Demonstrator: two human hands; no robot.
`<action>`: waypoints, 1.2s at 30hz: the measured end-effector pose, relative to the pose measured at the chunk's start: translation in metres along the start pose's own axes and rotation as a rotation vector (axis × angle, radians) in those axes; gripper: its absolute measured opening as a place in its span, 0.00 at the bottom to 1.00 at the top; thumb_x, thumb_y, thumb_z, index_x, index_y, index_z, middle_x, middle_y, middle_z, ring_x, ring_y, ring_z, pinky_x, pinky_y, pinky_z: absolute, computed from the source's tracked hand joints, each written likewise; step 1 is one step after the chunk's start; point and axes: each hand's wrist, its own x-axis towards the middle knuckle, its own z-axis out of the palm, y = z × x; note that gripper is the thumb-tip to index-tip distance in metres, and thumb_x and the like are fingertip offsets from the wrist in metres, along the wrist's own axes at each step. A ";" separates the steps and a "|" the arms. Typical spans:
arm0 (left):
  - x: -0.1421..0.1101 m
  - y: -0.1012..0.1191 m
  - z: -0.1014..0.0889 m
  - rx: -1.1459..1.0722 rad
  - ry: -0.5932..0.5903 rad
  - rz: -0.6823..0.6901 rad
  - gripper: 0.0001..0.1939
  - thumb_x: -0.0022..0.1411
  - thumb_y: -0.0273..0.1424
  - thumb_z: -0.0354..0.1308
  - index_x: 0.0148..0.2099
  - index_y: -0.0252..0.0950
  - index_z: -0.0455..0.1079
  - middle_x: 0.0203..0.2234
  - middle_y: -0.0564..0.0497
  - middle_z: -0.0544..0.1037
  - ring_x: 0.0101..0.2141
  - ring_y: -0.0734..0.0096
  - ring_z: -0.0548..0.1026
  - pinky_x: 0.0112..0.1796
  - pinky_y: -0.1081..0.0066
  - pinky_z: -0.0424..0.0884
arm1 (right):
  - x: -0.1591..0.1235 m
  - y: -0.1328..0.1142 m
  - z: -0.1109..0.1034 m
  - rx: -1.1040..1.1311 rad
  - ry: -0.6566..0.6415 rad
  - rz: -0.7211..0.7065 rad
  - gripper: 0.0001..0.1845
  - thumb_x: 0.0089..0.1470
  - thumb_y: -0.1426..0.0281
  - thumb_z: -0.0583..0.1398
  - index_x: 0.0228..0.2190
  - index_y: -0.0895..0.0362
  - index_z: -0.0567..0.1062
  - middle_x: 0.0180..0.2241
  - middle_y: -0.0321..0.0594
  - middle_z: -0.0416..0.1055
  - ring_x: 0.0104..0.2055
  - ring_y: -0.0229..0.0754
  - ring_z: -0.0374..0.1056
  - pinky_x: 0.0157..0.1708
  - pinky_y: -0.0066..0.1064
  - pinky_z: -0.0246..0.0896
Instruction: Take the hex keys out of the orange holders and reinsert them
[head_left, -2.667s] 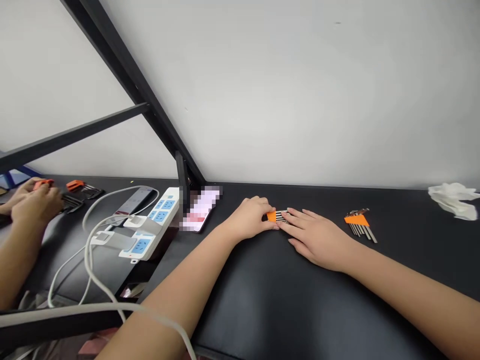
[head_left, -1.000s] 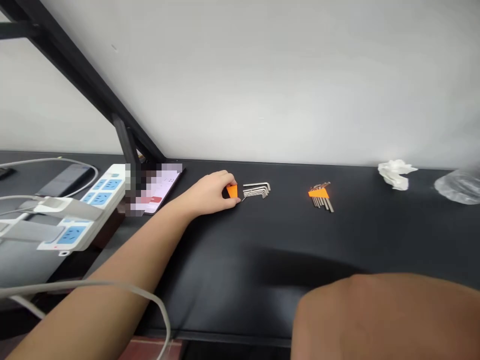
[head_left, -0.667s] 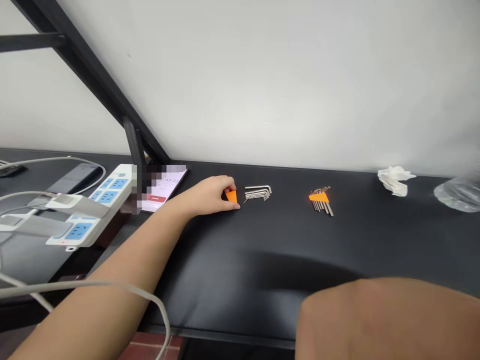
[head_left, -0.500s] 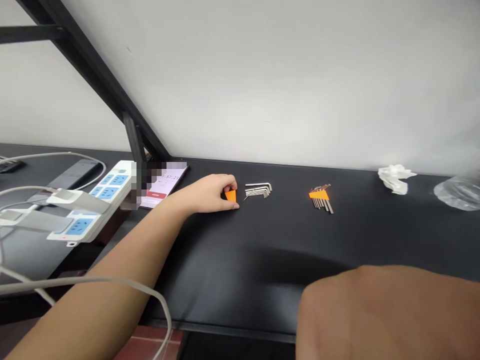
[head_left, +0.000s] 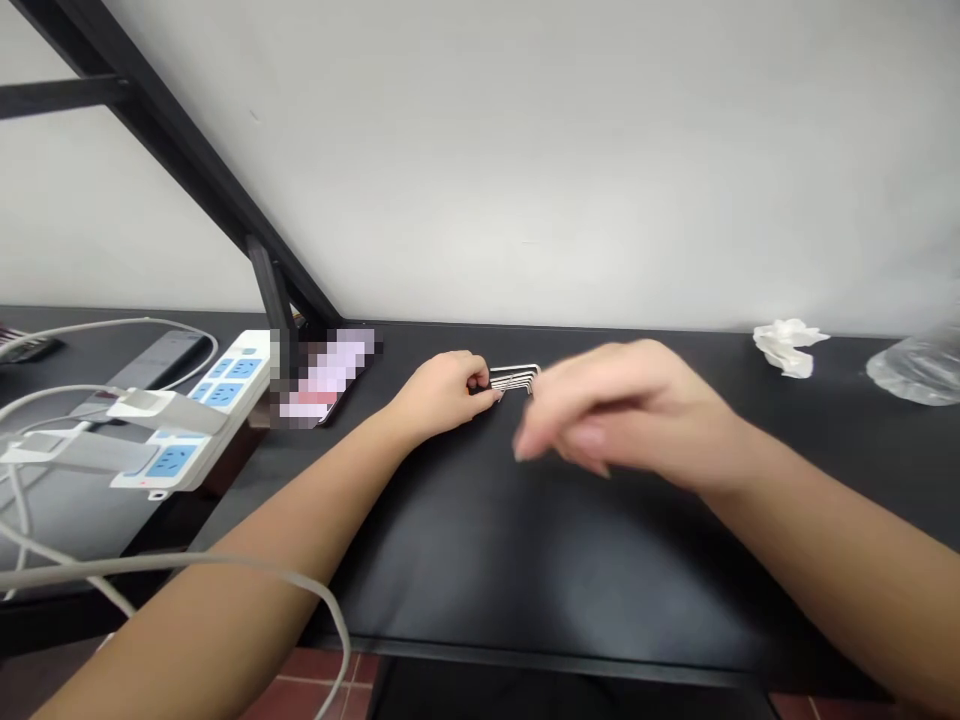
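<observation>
My left hand (head_left: 450,388) rests on the black table with thumb and fingers closed on an orange hex key holder, of which only a sliver (head_left: 470,390) shows. Just right of its fingertips lie several loose L-shaped hex keys (head_left: 517,378), side by side in a row. My right hand (head_left: 622,410) is over the table, slightly blurred, its fingers loosely bent and apart with nothing visible in them. It covers the spot of the second orange holder with its set of hex keys, which is hidden now.
A white power strip (head_left: 202,445) with plugged-in chargers and cables stands at left, beside a phone (head_left: 330,380). A pale cable (head_left: 262,568) crosses in front of my left forearm. Crumpled tissue (head_left: 787,345) and a clear plastic item (head_left: 915,370) lie at right, near the wall.
My right hand has come up from the lower right to over the table, near the loose hex keys. My left hand has shifted slightly right, closer to the loose keys, with the orange holder.
</observation>
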 end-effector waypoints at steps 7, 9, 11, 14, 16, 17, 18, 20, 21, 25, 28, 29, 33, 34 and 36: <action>-0.001 -0.001 0.009 0.038 0.064 -0.011 0.15 0.60 0.44 0.64 0.31 0.38 0.71 0.29 0.53 0.75 0.29 0.71 0.70 0.32 0.70 0.62 | 0.016 0.122 0.035 -0.494 -0.001 0.199 0.19 0.61 0.72 0.57 0.51 0.56 0.81 0.44 0.45 0.74 0.40 0.43 0.72 0.47 0.36 0.68; 0.000 -0.002 0.012 0.047 0.066 -0.028 0.16 0.58 0.46 0.66 0.32 0.38 0.70 0.29 0.53 0.75 0.29 0.70 0.70 0.32 0.70 0.62 | 0.011 0.133 0.039 -0.521 -0.044 0.220 0.22 0.63 0.71 0.57 0.56 0.54 0.78 0.46 0.45 0.71 0.41 0.43 0.71 0.47 0.36 0.68; 0.000 -0.002 0.014 0.036 0.059 -0.059 0.17 0.58 0.46 0.66 0.31 0.39 0.70 0.29 0.53 0.74 0.29 0.70 0.70 0.32 0.70 0.62 | 0.008 0.134 0.042 -0.527 -0.079 0.256 0.24 0.63 0.70 0.57 0.58 0.52 0.76 0.47 0.44 0.69 0.40 0.42 0.70 0.46 0.35 0.68; 0.001 -0.001 0.014 -0.002 0.038 -0.111 0.19 0.56 0.47 0.67 0.30 0.39 0.68 0.29 0.54 0.74 0.29 0.70 0.70 0.30 0.70 0.61 | 0.009 0.132 0.046 -0.512 -0.097 0.299 0.25 0.62 0.70 0.57 0.59 0.51 0.76 0.47 0.44 0.66 0.40 0.41 0.69 0.43 0.35 0.69; 0.001 -0.001 0.013 -0.029 0.018 -0.140 0.20 0.55 0.48 0.68 0.29 0.39 0.67 0.28 0.55 0.74 0.28 0.70 0.70 0.30 0.70 0.60 | 0.011 0.132 0.049 -0.473 -0.085 0.307 0.24 0.62 0.71 0.57 0.58 0.50 0.77 0.46 0.43 0.65 0.39 0.41 0.69 0.42 0.35 0.68; 0.001 -0.001 0.013 -0.043 0.011 -0.151 0.20 0.55 0.48 0.68 0.29 0.39 0.67 0.28 0.55 0.74 0.28 0.70 0.69 0.29 0.70 0.60 | 0.011 0.133 0.050 -0.447 -0.072 0.303 0.23 0.61 0.72 0.57 0.57 0.50 0.78 0.45 0.43 0.65 0.39 0.41 0.68 0.42 0.35 0.68; 0.001 -0.002 0.013 -0.058 0.006 -0.159 0.21 0.54 0.49 0.69 0.29 0.39 0.67 0.28 0.55 0.73 0.28 0.71 0.69 0.29 0.70 0.60 | 0.011 0.135 0.050 -0.419 -0.057 0.293 0.23 0.61 0.72 0.57 0.56 0.50 0.78 0.44 0.42 0.65 0.39 0.40 0.68 0.42 0.35 0.68; 0.002 -0.003 0.013 -0.090 0.008 -0.173 0.22 0.54 0.49 0.69 0.28 0.38 0.66 0.27 0.56 0.73 0.27 0.71 0.69 0.29 0.71 0.59 | 0.010 0.137 0.049 -0.367 -0.014 0.256 0.23 0.60 0.75 0.57 0.54 0.51 0.80 0.43 0.41 0.65 0.39 0.40 0.68 0.42 0.35 0.68; 0.002 -0.004 0.013 -0.105 0.011 -0.180 0.22 0.53 0.48 0.69 0.28 0.38 0.66 0.26 0.56 0.73 0.26 0.72 0.68 0.28 0.71 0.59 | 0.009 0.139 0.048 -0.350 0.008 0.231 0.23 0.59 0.76 0.57 0.52 0.51 0.81 0.42 0.41 0.65 0.38 0.39 0.67 0.41 0.35 0.67; 0.002 -0.007 0.013 -0.137 0.027 -0.196 0.22 0.52 0.47 0.71 0.27 0.38 0.66 0.25 0.56 0.72 0.25 0.73 0.67 0.28 0.71 0.58 | 0.003 0.141 0.044 -0.317 0.012 0.136 0.19 0.56 0.78 0.58 0.41 0.52 0.85 0.39 0.40 0.66 0.37 0.39 0.66 0.39 0.34 0.65; 0.001 -0.008 0.012 -0.148 0.029 -0.197 0.21 0.52 0.46 0.71 0.26 0.38 0.66 0.25 0.56 0.72 0.25 0.73 0.67 0.28 0.71 0.58 | 0.001 0.141 0.044 -0.314 0.000 0.092 0.19 0.55 0.80 0.58 0.41 0.52 0.84 0.39 0.39 0.67 0.36 0.39 0.66 0.37 0.33 0.64; 0.001 -0.008 0.012 -0.148 0.029 -0.194 0.21 0.53 0.46 0.70 0.26 0.38 0.66 0.25 0.56 0.72 0.25 0.73 0.67 0.28 0.71 0.59 | 0.001 0.140 0.045 -0.315 0.007 0.078 0.18 0.55 0.79 0.58 0.40 0.53 0.84 0.38 0.39 0.67 0.36 0.38 0.66 0.37 0.33 0.64; -0.001 -0.007 0.011 -0.125 0.032 -0.154 0.18 0.57 0.43 0.66 0.27 0.38 0.65 0.25 0.56 0.72 0.26 0.73 0.67 0.29 0.71 0.59 | 0.003 0.134 0.051 -0.344 0.014 0.069 0.07 0.58 0.73 0.61 0.36 0.55 0.81 0.39 0.40 0.66 0.35 0.38 0.63 0.37 0.33 0.63; -0.001 -0.006 0.012 -0.118 0.035 -0.150 0.18 0.57 0.43 0.66 0.26 0.38 0.65 0.25 0.56 0.71 0.26 0.73 0.67 0.29 0.71 0.59 | 0.004 0.132 0.052 -0.374 0.011 0.083 0.06 0.58 0.71 0.63 0.36 0.55 0.81 0.40 0.41 0.66 0.36 0.40 0.64 0.39 0.34 0.63; -0.001 -0.005 0.013 -0.099 0.047 -0.152 0.18 0.57 0.44 0.65 0.26 0.38 0.64 0.25 0.56 0.71 0.26 0.72 0.67 0.29 0.70 0.59 | 0.007 0.131 0.055 -0.470 0.027 0.114 0.09 0.56 0.68 0.65 0.40 0.55 0.80 0.45 0.45 0.66 0.43 0.45 0.65 0.45 0.40 0.63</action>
